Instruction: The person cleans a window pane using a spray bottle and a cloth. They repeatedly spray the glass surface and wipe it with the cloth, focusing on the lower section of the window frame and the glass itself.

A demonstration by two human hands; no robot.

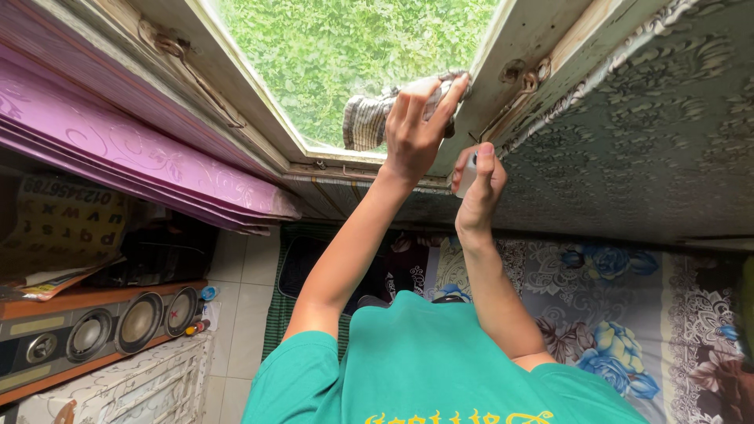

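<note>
My left hand (415, 129) is raised to the window and presses a grey checked cloth (367, 119) against the pale, worn window frame (514, 47) at its right side. Just below and to the right, my right hand (479, 192) is closed around a small white object (468, 173), perhaps a little bottle; most of it is hidden by the fingers. Both forearms reach up from my green shirt (424, 361). Green foliage (345, 47) shows through the window opening.
A purple patterned curtain (133, 149) hangs at the left. Below it, a wooden speaker unit (102, 326) stands on a white cabinet (118, 389). A floral bedspread (613, 314) lies at the right, under a dark patterned wall (652, 141). White floor tiles (243, 298) lie between.
</note>
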